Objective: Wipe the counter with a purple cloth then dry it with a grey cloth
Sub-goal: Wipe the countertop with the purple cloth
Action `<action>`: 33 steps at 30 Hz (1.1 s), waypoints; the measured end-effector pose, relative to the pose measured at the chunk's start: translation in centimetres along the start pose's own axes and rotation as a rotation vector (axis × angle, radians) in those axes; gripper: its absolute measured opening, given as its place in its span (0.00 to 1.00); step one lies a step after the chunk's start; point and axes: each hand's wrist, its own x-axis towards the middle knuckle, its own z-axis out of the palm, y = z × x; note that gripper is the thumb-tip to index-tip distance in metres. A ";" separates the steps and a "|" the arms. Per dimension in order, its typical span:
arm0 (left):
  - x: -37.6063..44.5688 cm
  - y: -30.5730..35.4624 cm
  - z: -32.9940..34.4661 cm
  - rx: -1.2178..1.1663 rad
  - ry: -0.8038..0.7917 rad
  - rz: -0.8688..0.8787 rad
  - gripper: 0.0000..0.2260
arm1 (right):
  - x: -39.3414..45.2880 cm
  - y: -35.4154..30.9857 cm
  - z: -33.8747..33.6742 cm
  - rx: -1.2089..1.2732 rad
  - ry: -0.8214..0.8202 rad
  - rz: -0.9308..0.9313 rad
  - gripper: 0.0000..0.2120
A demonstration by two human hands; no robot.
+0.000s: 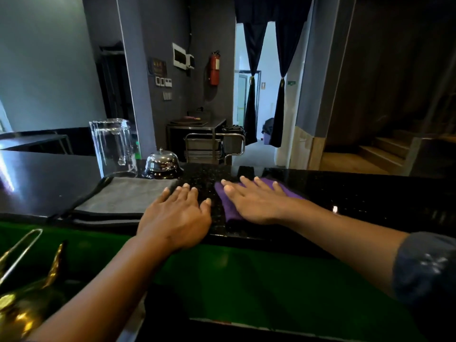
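- On the black counter [345, 191], right hand [256, 201] presses flat, fingers straight, on the purple cloth [228, 206].
- Left hand [177, 213] at 9 o'clock of it, fingers straight, tips touching the grey cloth [123, 196].
- No readable writing.

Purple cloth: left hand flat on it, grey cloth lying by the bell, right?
Wrong hand. The head view shows the right hand flat on the purple cloth; the left hand rests on the bare counter. The grey cloth does lie by the bell.
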 end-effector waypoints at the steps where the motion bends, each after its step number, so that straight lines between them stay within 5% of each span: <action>1: 0.0 0.0 -0.1 0.002 0.007 0.004 0.27 | 0.4 0.0 -0.1 0.004 0.006 0.002 0.25; 11: -0.2 -0.3 -0.3 0.003 0.002 0.029 0.27 | 8.6 -0.5 -2.1 -0.017 0.022 0.075 0.29; 22: -0.2 -0.1 -0.3 -0.009 -0.001 0.016 0.27 | 5.6 12.8 -4.7 -0.037 0.070 0.398 0.31; 33: -0.1 0.1 -0.6 0.035 -0.071 0.001 0.27 | -1.7 -0.6 -0.9 -0.002 0.028 0.117 0.28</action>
